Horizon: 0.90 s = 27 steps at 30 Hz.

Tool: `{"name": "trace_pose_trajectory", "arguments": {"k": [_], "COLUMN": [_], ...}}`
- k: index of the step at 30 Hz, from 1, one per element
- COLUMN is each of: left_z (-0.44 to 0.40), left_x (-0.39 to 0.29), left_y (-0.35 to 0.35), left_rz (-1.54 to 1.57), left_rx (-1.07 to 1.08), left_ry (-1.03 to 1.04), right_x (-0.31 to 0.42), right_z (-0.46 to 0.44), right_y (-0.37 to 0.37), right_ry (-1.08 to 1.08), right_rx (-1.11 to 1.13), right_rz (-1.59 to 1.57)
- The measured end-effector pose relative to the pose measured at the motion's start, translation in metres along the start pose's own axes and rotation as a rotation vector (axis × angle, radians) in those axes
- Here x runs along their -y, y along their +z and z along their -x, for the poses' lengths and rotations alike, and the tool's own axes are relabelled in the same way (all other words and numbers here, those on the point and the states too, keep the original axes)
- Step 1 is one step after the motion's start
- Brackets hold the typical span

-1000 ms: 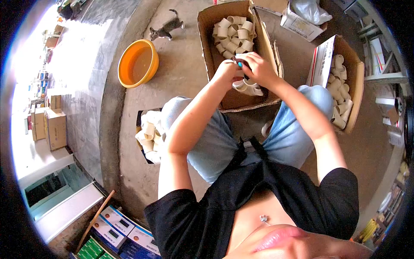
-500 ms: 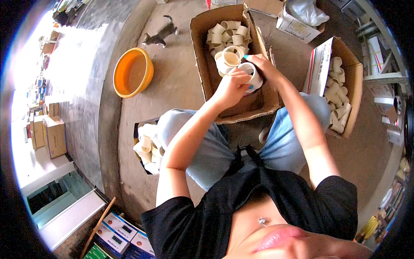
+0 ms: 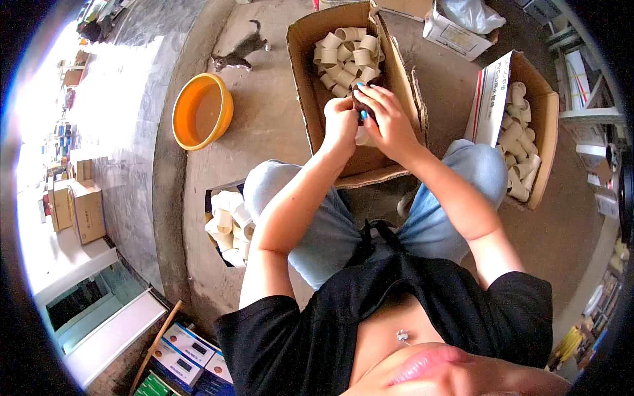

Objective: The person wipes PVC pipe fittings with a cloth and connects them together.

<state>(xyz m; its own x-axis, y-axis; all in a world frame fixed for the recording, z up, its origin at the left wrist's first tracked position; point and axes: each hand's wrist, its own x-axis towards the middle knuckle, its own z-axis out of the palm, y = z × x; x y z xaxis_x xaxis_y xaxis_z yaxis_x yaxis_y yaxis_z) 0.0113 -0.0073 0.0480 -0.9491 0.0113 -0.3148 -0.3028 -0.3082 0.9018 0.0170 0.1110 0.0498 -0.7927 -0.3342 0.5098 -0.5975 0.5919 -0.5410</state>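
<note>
Both my hands meet over the near part of an open cardboard box (image 3: 305,109). My left hand (image 3: 340,125) is closed, with its fingers wrapped on a white pipe fitting (image 3: 362,137) that is mostly hidden. Across the fitting lies my right hand (image 3: 389,127), its fingers bent and pressing a dark, cloth-like piece (image 3: 360,107) against it. Just beyond my fingers, several cream pipe fittings (image 3: 347,59) are piled at the far end of the box.
To the right stands another cardboard box (image 3: 545,132) of pipe fittings. More white fittings (image 3: 228,221) sit by my left knee. An orange basin (image 3: 226,119) and a grey-and-white cat (image 3: 243,51) are on the floor at left. A box with a plastic bag (image 3: 472,16) is far right.
My hands have come together and turned the fitting, so its round openings no longer show. My right hand has moved over it with the dark piece. The cat has shifted slightly left.
</note>
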Motion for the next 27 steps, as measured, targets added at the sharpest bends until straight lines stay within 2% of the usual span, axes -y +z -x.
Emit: {"name": "trace_pose_trajectory", "arguments": {"k": [2, 3, 4, 6, 7, 8, 10, 11, 13, 16, 17, 20, 21, 24, 27], "left_z": [0.001, -0.001, -0.005, -0.003, 0.005, -0.002, 0.004, 0.007, 0.005, 0.003, -0.006, 0.002, 0.001, -0.008, -0.006], "left_x": [-0.001, 0.002, 0.008, 0.016, 0.006, 0.027, 0.01, -0.001, -0.007, -0.003, 0.01, -0.024, -0.026, -0.007, -0.006], "left_y": [0.005, 0.008, 0.003, 0.009, 0.011, 0.003, 0.006, 0.008, 0.006, 0.01, 0.007, 0.013, 0.014, 0.009, 0.005], "left_rz": [-0.246, -0.126, -0.322, -0.347, -0.549, -0.563, -0.794, -0.808, -0.77, -0.556, -0.442, -0.603, -0.686, -0.742, -0.756], "left_rx": [-0.019, 0.002, 0.006, 0.04, 0.072, 0.132, 0.25, 0.317, 0.4, 0.311, 0.283, 0.308, 0.28, 0.22, 0.188], "left_ry": [0.165, 0.135, 0.201, 0.259, 0.312, 0.381, 0.645, 0.634, 0.654, 0.429, 0.377, 0.077, 0.019, 0.001, 0.047], "right_x": [-0.01, -0.013, -0.019, -0.026, -0.029, -0.045, -0.06, -0.056, -0.05, -0.05, -0.051, -0.053, -0.058, -0.066, -0.067], "right_z": [-0.004, -0.009, -0.012, -0.019, -0.024, -0.026, -0.031, -0.031, -0.032, -0.027, -0.025, -0.021, -0.018, -0.01, -0.009], "right_y": [0.001, -0.003, -0.001, -0.002, -0.007, -0.005, -0.008, -0.019, -0.025, -0.024, -0.024, -0.016, -0.01, 0.002, 0.013], "right_ry": [-0.012, 0.031, 0.073, 0.366, 0.582, 0.727, 0.706, 0.938, 1.047, 1.112, 1.126, 1.18, 1.133, 1.005, 0.991], "right_rx": [-0.08, -0.077, -0.135, -0.069, 0.045, 0.163, 0.291, 0.306, 0.221, 0.109, 0.141, 0.177, 0.205, 0.265, 0.185], "right_rz": [0.004, -0.073, -0.137, -0.305, -0.319, -0.333, -0.735, -1.021, -1.038, -1.081, -1.083, -0.989, -0.985, -0.876, -0.814]}}
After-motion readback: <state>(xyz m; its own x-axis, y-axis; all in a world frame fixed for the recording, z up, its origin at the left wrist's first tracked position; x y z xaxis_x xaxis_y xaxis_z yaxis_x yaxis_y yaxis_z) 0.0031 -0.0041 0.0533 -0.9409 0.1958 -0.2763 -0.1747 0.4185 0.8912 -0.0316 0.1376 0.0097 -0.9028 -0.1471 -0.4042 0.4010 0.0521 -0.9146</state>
